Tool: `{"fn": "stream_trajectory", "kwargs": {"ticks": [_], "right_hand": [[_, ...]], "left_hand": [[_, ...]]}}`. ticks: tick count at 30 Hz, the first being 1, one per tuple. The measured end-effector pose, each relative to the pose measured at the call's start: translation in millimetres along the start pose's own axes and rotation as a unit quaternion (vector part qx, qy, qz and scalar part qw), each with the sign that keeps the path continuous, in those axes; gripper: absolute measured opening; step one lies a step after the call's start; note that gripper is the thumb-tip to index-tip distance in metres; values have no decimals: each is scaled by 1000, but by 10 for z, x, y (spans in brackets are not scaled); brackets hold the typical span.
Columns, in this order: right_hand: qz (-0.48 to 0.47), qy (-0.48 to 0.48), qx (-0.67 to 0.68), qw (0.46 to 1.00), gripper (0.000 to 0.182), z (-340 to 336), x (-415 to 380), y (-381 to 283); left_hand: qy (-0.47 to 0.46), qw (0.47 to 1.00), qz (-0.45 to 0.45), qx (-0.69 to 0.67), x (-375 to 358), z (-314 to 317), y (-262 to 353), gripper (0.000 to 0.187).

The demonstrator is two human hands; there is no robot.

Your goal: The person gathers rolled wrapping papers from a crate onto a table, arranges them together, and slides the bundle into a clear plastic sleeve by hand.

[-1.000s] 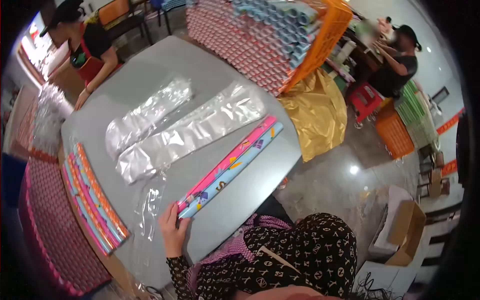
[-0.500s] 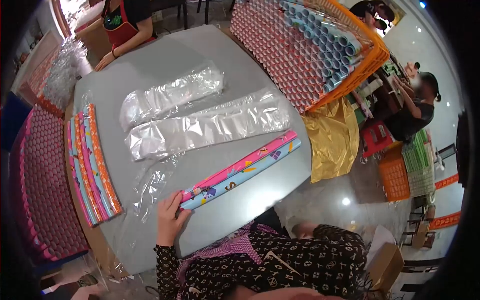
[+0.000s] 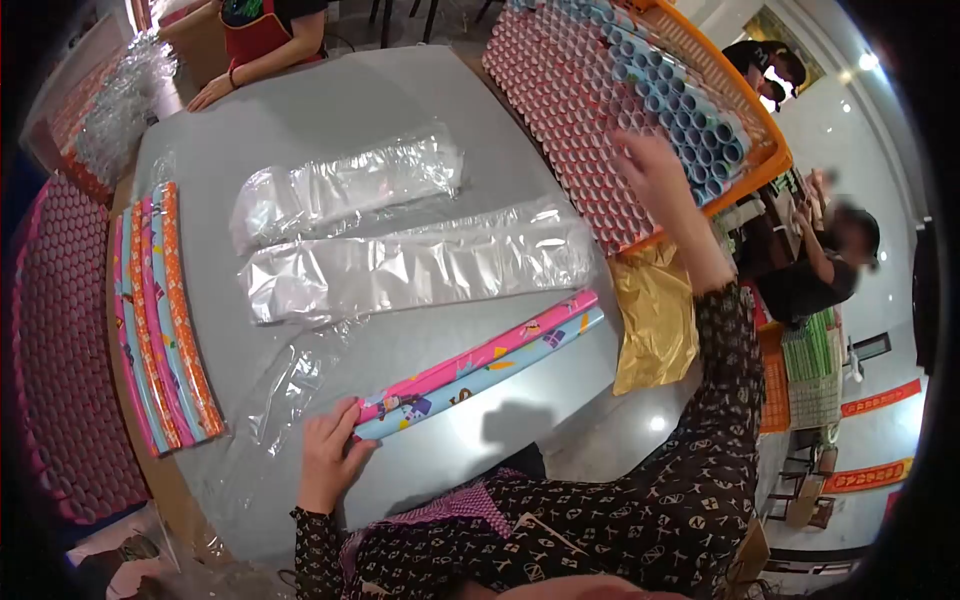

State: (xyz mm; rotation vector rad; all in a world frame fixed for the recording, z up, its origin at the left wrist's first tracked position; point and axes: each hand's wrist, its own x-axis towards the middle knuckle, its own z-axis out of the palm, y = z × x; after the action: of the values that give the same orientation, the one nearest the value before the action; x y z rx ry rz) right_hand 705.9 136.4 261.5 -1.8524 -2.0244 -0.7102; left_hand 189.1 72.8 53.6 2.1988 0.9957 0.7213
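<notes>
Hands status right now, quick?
Left hand: fingers at the near ends of the pink roll and blue roll; grip can't be told.
Right hand: partly open, nothing visible in it, by the crate; contact can't be told.

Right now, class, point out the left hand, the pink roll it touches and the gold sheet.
Left hand (image 3: 328, 457), head view, back of hand.
Pink roll (image 3: 478, 356), head view, mid-length.
Gold sheet (image 3: 655, 318), head view, creased middle.
</notes>
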Motion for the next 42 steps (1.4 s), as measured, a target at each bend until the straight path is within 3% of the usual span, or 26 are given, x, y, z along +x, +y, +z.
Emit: {"fn": "stream_trajectory", "kwargs": {"ticks": [2,3,5,9,11,16,20,26,29,32,36,38,42], "right_hand": [[-111,3,-85,990,21,302,471,272],[-115,2,-85,990,21,412,678,351],[-163,-61,-257,951,16,629,1045,457],[-103,-115,-390,908,17,1123,1545,716],[-140,-58,-430,890,16,1259,1685,882],[-158,16,-431,889,7,1489,1944,1194],[-157,34,-413,896,5,1550,2078,1349],[-176,53,-484,855,4,1629,2111,1586],[-164,43,-449,878,4,1535,2120,1542],[-159,57,-471,866,6,1608,2121,1706],[-145,54,-444,882,7,1601,2114,1687],[-74,-43,-452,888,9,1577,2136,1638],[-75,-42,-429,899,8,1603,2153,1668]], "left_hand": [[13,1000,16,2,11,22,-10,59],[16,1000,14,0,15,23,-21,59],[-1,999,19,29,7,24,-54,62],[-12,999,8,30,29,6,-43,60],[-19,999,4,31,31,-1,-57,59],[-33,999,0,36,10,12,-96,59],[-31,999,10,34,1,28,-124,59],[-32,998,18,42,-11,33,-152,59],[-42,998,5,48,27,2,-74,58],[-43,998,8,43,52,-5,-63,57],[-52,998,-5,45,53,-13,-49,58],[-55,998,1,42,36,-5,-74,59],[-53,998,14,41,19,4,-108,60]]}}
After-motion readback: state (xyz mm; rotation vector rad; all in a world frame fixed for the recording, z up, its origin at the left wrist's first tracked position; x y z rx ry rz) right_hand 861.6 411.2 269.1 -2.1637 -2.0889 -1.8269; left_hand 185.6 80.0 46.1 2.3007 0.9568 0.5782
